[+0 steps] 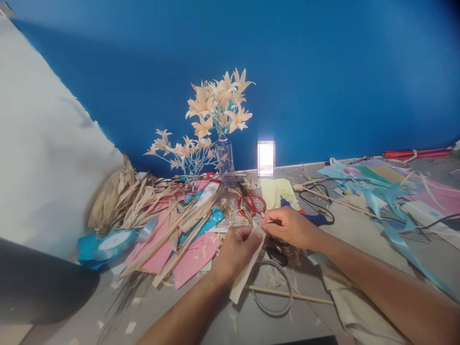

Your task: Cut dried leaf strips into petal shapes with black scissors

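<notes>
My left hand [239, 251] is closed on a long pale strip [245, 278], which hangs down below the fingers over the grey table. At the strip's upper end, my right hand [287, 226] pinches with thumb and finger, close to my left fingertips. Just behind the hands lie red-handled scissors [252, 203]. A blue glue gun [315, 219] sits behind my right wrist, partly hidden by it. Below the hands a round ring [273, 314] rests across a thin stick [312, 299].
Cream flowers [221, 103] stand in a clear bottle [225, 163] by the blue wall. Pink sheets [196, 256], dry husks [111, 201] and a ribbon roll [117, 242] lie to the left. Beige cloth [359, 230] and blue ribbons [398, 239] spread on the right. A dark rounded object [43, 282] is at the left edge.
</notes>
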